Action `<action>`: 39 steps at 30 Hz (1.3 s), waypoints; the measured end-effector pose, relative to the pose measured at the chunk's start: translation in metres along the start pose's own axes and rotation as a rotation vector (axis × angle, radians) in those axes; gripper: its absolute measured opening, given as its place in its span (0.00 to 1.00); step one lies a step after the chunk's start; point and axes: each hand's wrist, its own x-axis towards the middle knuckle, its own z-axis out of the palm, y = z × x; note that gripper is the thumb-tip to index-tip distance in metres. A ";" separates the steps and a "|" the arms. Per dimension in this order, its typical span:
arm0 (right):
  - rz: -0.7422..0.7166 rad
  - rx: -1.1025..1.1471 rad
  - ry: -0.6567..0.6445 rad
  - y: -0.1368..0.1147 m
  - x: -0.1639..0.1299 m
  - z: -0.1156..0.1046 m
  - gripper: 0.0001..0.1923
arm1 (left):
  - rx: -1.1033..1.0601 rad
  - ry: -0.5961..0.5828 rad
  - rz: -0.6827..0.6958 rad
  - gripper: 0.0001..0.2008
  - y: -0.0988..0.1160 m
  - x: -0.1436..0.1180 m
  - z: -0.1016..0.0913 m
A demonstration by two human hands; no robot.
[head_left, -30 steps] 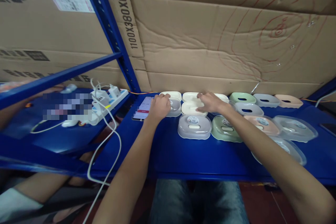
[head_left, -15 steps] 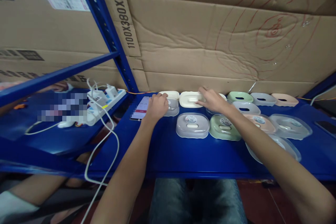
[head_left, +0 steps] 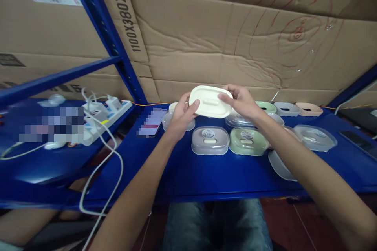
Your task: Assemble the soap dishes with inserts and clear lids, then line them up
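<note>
A cream plastic box (head_left: 209,101) is held in the air above the blue shelf (head_left: 206,172), tilted toward me. My left hand (head_left: 182,116) grips its left end and my right hand (head_left: 242,101) grips its right end. Just below it stand a grey lidded box (head_left: 210,140) and a green lidded box (head_left: 246,141). A clear lid (head_left: 176,119) lies under my left hand, partly hidden.
More boxes in green (head_left: 266,106), grey (head_left: 285,107) and peach (head_left: 308,109) line the back, with clear lids (head_left: 315,137) at the right. A phone (head_left: 150,123) lies left of the boxes. A power strip (head_left: 103,117) with white cables sits on the left shelf. Cardboard rises behind.
Both hands have lifted the cream box off the shelf's back row and brought it up between them. The camera has tilted a little.
</note>
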 end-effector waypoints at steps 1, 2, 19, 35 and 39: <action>0.015 0.021 -0.031 -0.003 -0.004 0.002 0.30 | -0.100 0.003 -0.056 0.22 0.000 -0.002 0.005; 0.028 0.023 -0.072 -0.005 -0.007 0.002 0.30 | -0.157 0.013 -0.105 0.21 -0.001 -0.003 0.009; 0.228 -0.849 -0.332 0.070 -0.035 -0.085 0.49 | -0.394 0.119 -0.462 0.17 -0.011 0.006 0.004; 0.194 -0.875 -0.221 0.057 -0.036 -0.108 0.29 | -0.323 0.052 -0.430 0.17 -0.012 0.006 0.001; 0.301 -0.994 -0.128 0.064 -0.040 -0.148 0.23 | -0.309 0.065 -0.440 0.17 -0.009 0.006 0.001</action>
